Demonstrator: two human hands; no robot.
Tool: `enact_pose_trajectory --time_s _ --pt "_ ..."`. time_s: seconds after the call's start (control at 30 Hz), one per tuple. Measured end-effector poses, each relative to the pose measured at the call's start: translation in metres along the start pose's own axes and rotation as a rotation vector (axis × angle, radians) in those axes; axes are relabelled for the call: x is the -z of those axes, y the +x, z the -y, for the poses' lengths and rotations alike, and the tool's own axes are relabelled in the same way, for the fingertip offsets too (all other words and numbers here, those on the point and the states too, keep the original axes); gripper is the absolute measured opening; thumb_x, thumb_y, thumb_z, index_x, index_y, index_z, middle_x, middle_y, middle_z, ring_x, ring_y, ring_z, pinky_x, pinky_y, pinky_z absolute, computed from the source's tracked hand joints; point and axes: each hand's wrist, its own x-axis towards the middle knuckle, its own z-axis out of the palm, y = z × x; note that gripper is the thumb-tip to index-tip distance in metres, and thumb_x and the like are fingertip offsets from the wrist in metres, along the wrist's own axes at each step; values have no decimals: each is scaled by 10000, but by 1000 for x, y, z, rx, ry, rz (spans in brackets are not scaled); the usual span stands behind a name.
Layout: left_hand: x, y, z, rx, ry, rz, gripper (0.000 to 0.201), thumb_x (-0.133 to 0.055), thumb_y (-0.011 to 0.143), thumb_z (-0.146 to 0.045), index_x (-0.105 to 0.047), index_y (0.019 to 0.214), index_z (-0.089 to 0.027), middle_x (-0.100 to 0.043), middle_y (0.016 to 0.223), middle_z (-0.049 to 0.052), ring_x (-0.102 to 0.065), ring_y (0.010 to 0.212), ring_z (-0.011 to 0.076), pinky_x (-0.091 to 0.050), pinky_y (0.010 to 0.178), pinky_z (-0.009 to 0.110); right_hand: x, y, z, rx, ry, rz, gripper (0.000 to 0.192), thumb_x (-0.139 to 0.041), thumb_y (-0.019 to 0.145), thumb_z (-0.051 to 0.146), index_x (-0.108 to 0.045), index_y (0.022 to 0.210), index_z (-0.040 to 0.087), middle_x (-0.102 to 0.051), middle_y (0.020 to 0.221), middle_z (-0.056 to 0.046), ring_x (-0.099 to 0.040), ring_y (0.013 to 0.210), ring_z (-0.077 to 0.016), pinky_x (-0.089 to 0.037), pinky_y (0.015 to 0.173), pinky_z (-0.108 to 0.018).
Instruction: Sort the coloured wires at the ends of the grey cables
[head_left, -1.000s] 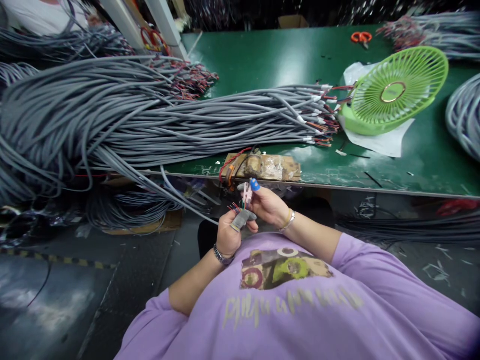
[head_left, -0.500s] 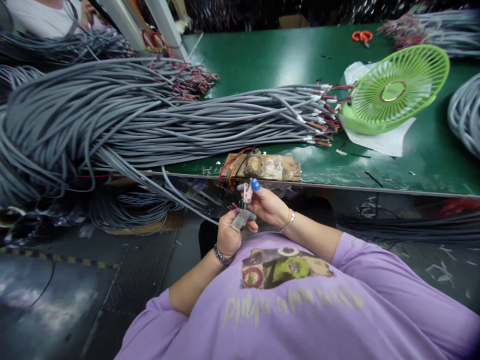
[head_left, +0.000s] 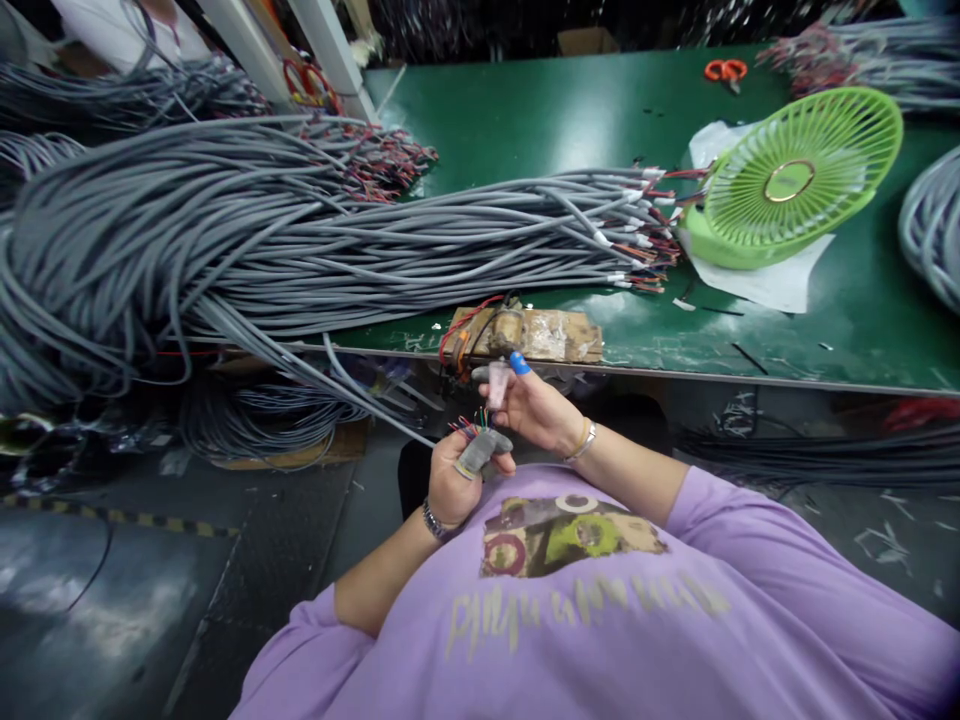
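Observation:
My left hand (head_left: pixel 454 485), a grey cover on its thumb, is closed round the end of a grey cable (head_left: pixel 409 428). Thin coloured wires (head_left: pixel 471 426) fan out from that end above my fingers. Just to the right, my right hand (head_left: pixel 544 412) wears a blue finger cot (head_left: pixel 519 364) on the thumb. Its fingers pinch a small pinkish-white piece (head_left: pixel 498 384), too blurred to name. This piece sits slightly above the wire ends, and I cannot tell whether they touch.
Grey cables (head_left: pixel 420 245) lie in a thick bundle across the green table (head_left: pixel 525 110). A wooden block (head_left: pixel 562 335) with wires sits at the front edge. To the right are a green fan (head_left: pixel 795 180) and orange-handled scissors (head_left: pixel 725 71). A co-worker's white top (head_left: pixel 127 35) shows upper left.
My hands have drawn slightly apart, the left one a little left and down, the right one slightly right. The pinkish-white piece has shifted and blurred. The co-worker at upper left has moved.

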Motion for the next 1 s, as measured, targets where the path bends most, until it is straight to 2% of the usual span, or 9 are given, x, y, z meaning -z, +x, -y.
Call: enact_pose_trajectory --time_s 0.13,0.23,0.43,0.57,0.73,1.0 --pt "-4 2 -7 63 -58 40 347 -691 766 -483 -691 716 -140 -630 483 26 -579 409 143 -489 479 272 3 -2 0 90 -69 1 234 -603 879 383 -680 910 164 -667 794 -33 -572 649 -101 -423 533 -188" --pt "-7 5 -8 85 -97 65 339 -692 761 -476 -688 706 -142 -625 471 27 -573 399 144 -474 455 266 6 -2 -2 155 -129 19 206 -629 858 347 -689 878 151 -655 767 -28 -544 622 -90 -431 536 -183" --pt "-9 8 -6 118 -114 87 346 -713 732 -480 -689 681 -139 -637 473 41 -576 399 150 -471 426 257 10 6 -6 73 -70 36 392 -587 862 540 -662 851 155 -668 802 -44 -564 628 -104 -450 530 -202" --pt "-8 10 -3 128 -136 93 337 -723 717 -471 -694 688 -136 -650 491 46 -570 394 148 -459 399 247 8 9 -6 -14 -17 75 458 -567 840 614 -638 843 162 -638 714 -27 -561 595 -125 -471 513 -231" --pt "-7 13 1 133 -113 72 332 -708 723 -464 -690 686 -134 -649 494 47 -570 397 146 -461 406 248 0 8 -5 23 15 18 461 -580 825 621 -608 790 163 -621 686 -16 -553 561 -115 -468 496 -227" --pt "-6 14 5 139 -84 73 339 -703 733 -465 -677 690 -129 -646 500 43 -562 389 143 -469 413 258 -4 7 -4 47 -10 6 459 -585 820 624 -612 810 165 -607 654 -15 -552 534 -129 -469 474 -247"
